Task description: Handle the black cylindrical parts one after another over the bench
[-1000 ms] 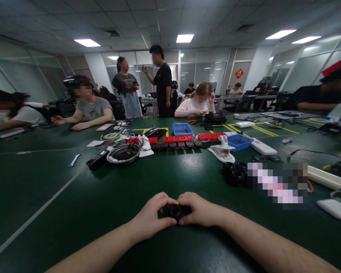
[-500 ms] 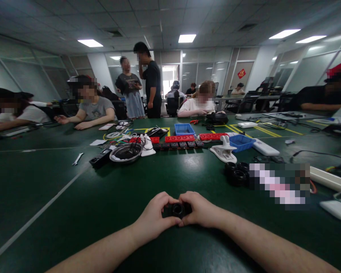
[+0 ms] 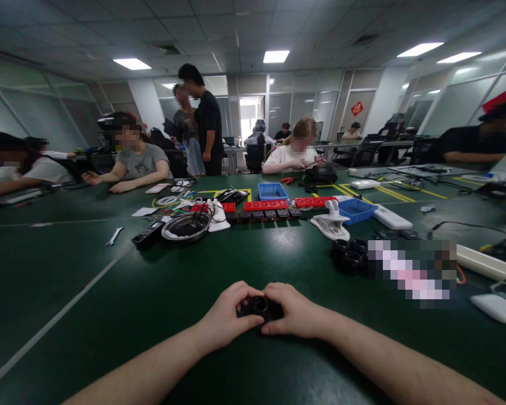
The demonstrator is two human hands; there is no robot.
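Between my two hands, low over the green table point(image 3: 253, 371), is a small black part with a round hole point(image 3: 260, 305). Its hole faces up toward me, and fingers hide both of its ends. My left hand point(image 3: 227, 316) grips it from the left, thumb along the near side and fingertips on the far side. From the right, my right hand point(image 3: 296, 312) closes on the same part, its thumb close to the left thumb. Off to the right, a cluster of black ring-shaped parts point(image 3: 351, 257) lies on the table.
Farther back are red socket strips point(image 3: 265, 206), a metal bowl point(image 3: 186, 228), a white clip stand point(image 3: 332, 224) and a blue tray point(image 3: 356, 210). A wrench point(image 3: 114, 236) lies at left, a white case point(image 3: 496, 308) at right. Several people sit or stand around.
Both hands still hold the black part, which has shifted slightly. The thumbs have come a little apart. In the background, two standing people have moved closer together and to the left.
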